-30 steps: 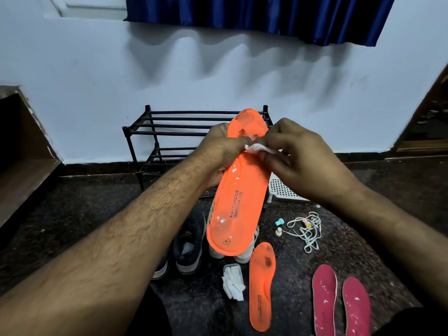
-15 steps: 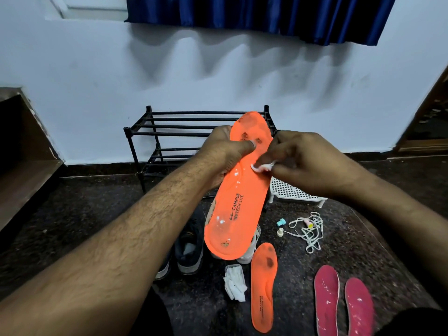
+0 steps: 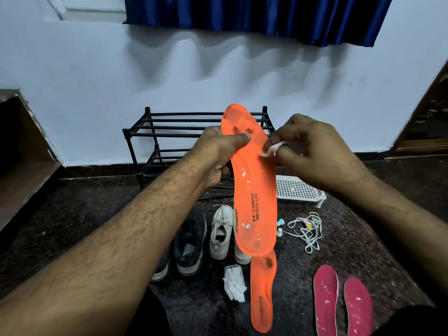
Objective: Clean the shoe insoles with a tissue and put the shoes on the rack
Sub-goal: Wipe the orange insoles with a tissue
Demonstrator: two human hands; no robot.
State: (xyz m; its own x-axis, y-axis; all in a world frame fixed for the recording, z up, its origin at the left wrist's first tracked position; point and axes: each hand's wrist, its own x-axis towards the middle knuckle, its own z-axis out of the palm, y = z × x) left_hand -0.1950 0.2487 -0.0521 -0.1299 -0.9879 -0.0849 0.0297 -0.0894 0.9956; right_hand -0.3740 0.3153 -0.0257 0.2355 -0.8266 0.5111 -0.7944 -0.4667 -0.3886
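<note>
The left hand has its grip closed on the upper part of an orange insole, thumb pressed across the printed face and fingers curled behind, so the insole hangs upright in front of the black shoe rack, toe end up. White flecks and a few dark spots mark its surface. On the floor below, going from left to right, stands a dark shoe, then a white laced shoe just beside it, its partner mostly hidden behind the held insole. Nearer the person lies a wad of white tissues, touching or nearly touching a second orange insole that lies flat, lengthwise. Right of the held insole, the right hand pinches a small piece of white tissue between thumb and fingertips, the tissue meeting the insole's right edge. Behind that wrist sits a white perforated tray, and beside it a tangle of white laces with small coloured bits. Two red insoles lie side by side at the far right.
</note>
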